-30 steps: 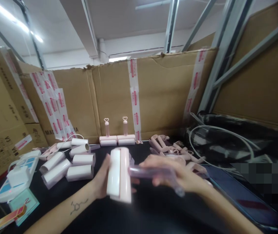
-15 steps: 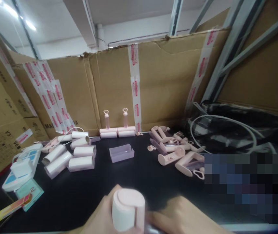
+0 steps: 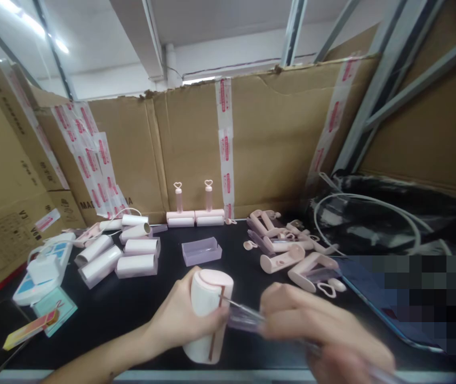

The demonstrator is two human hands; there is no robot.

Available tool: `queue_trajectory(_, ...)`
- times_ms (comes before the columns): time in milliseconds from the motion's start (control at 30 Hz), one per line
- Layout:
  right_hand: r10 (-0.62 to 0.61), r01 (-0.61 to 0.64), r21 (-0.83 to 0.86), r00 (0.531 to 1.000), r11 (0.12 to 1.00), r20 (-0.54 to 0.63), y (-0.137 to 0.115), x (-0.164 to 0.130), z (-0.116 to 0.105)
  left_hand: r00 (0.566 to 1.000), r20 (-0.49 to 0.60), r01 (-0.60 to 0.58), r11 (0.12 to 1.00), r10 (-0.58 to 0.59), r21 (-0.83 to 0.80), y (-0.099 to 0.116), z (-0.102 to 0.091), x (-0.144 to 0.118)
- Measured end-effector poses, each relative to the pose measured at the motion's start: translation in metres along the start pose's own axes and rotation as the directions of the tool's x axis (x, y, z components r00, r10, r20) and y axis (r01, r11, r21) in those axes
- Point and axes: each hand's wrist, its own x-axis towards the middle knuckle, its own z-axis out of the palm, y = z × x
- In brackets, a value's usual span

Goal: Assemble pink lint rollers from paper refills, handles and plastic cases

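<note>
I count two hands, my left hand (image 3: 180, 320) and right hand (image 3: 311, 325), one held roller (image 3: 208, 314), two standing rollers (image 3: 196, 213), and one clear tray (image 3: 201, 250).

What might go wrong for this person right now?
The left hand holds the pink roller upright near the table edge; if the grip slips it may drop off. The right hand pushes a clear handle into it; blurred, so it may misalign.

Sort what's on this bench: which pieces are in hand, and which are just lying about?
In hand:
left hand grips the roller
right hand holds the clear strip against it

Lying about:
clear tray
refill rolls
pink handles
standing rollers
power strip
cable
</note>
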Motion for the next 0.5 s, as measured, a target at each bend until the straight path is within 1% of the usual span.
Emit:
queue_trajectory(33,-0.062,0.064,0.059,0.997,0.996,-0.047,-0.002,0.001,0.007,1.000,0.000,-0.011,1.000,0.011,-0.009,0.002,0.003,0.001)
queue_trajectory(100,-0.112,0.124,0.104,0.987,0.987,-0.118,-0.003,0.003,0.015,1.000,0.005,-0.023,0.999,0.023,-0.031,0.006,0.008,0.002)
queue_trajectory(167,-0.090,0.101,0.077,0.987,0.992,-0.130,-0.001,0.002,0.018,1.000,0.000,-0.021,0.999,0.021,-0.046,0.008,0.009,0.004)
queue_trajectory(233,-0.083,0.088,0.037,0.988,0.995,-0.128,0.002,-0.001,0.021,0.999,-0.028,-0.023,0.999,0.022,-0.038,0.006,0.011,0.006)
queue_trajectory(300,-0.101,0.102,-0.005,0.988,0.995,-0.114,0.005,-0.003,0.025,0.996,-0.078,-0.030,1.000,0.030,0.008,0.002,0.012,0.008)
queue_trajectory(367,-0.079,0.078,-0.009,0.990,0.997,-0.118,0.009,-0.004,0.030,0.991,-0.129,-0.034,0.997,0.042,0.066,-0.003,0.012,0.013)
queue_trajectory(467,0.013,-0.015,-0.012,0.991,1.000,-0.136,0.023,0.003,0.037,0.984,-0.163,-0.059,0.996,0.069,0.067,-0.008,0.011,0.028)
queue_trajectory(500,0.010,-0.015,-0.038,0.991,0.999,-0.131,0.030,0.007,0.038,0.983,-0.166,-0.077,0.996,0.083,0.042,-0.010,0.011,0.036)
